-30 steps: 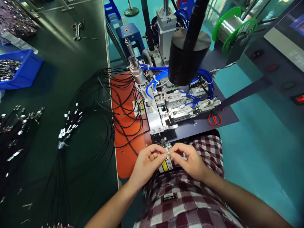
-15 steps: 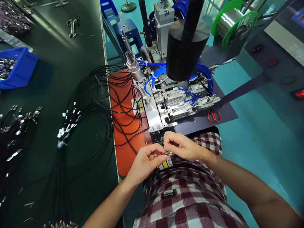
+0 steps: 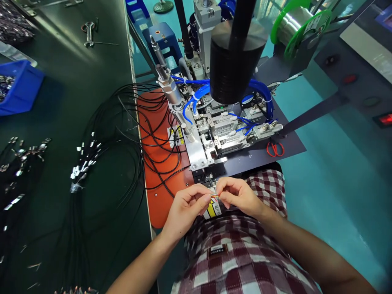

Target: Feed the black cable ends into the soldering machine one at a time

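Observation:
Close in front of my body, a few thin coloured wires (image 3: 214, 195) stretch between my two hands. My left hand (image 3: 188, 206) pinches them between thumb and forefinger. The fingertips of my right hand (image 3: 239, 196) are closed on the other end. Just beyond the hands stands a metal fixture (image 3: 197, 157) with clamps, cylinders and blue air tubes. Below the wires is a yellow and white label (image 3: 212, 209), partly covered by my left hand. Black cables (image 3: 159, 141) lie looped over an orange mat (image 3: 157, 204) at the left of the fixture.
A black cylinder (image 3: 237, 65) hangs over the fixture. Red-handled scissors (image 3: 275, 149) lie at its right, below a green solder spool (image 3: 294, 26). On the dark table (image 3: 101, 69) are a wrench (image 3: 89, 34), a blue bin (image 3: 26, 87) and a tied cable bundle (image 3: 75, 188).
My right hand has moved slightly down and to the right, and its fingers now pinch the wires' right end. The whole view has shifted a little.

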`<state>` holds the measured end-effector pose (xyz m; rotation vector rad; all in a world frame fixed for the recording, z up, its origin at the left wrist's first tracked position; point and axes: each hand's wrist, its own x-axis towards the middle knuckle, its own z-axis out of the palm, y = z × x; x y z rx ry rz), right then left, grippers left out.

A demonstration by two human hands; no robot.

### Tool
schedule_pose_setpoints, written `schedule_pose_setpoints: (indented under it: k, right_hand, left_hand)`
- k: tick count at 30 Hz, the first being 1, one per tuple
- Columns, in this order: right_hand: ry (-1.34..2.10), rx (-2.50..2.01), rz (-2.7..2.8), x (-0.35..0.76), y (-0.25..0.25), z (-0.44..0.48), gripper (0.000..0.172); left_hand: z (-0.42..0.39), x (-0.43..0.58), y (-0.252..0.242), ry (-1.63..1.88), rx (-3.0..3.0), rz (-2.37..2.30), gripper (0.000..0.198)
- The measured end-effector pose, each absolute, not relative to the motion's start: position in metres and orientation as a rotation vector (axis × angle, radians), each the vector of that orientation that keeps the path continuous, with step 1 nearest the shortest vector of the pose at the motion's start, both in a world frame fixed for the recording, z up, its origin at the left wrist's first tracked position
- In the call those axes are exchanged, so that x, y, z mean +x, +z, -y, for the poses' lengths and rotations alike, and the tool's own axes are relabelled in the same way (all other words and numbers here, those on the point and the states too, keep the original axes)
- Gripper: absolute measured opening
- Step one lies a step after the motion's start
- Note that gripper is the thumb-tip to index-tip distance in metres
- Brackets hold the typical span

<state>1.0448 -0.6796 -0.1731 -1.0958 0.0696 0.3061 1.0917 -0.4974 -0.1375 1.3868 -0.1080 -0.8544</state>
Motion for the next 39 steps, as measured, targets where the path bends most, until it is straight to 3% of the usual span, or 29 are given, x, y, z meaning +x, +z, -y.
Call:
schedule_pose_setpoints:
  k: [11, 21, 29, 34, 39]
  right_hand:
    - [0.336, -1.140, -0.063, 1.044, -0.168, 0.673, 0.029]
    - [0.381, -1.345, 0.059, 1.061, -0.153, 0.687, 0.027]
    - [0.125, -1.574, -0.172, 1.049, -0.158, 0.671, 0.014]
    - [0.046, -1.649, -0.178, 1.048, -0.157, 0.663, 0.017]
    - [0.188, -1.476, -0.256, 1.051, -0.159, 0.667, 0.021]
  left_hand:
    - [0.500, 1.094, -0.131, -0.877, 1.380, 0.154, 0.016]
    - [0.507, 1.090, -0.130, -0.763, 1.532, 0.053, 0.015]
    - [0.510, 1.091, -0.132, -0.674, 1.554, -0.068, 0.015]
    - [0.511, 1.091, -0.131, -0.693, 1.577, -0.079, 0.017]
    - [0.513, 1.091, -0.133, -0.719, 1.500, -0.143, 0.021]
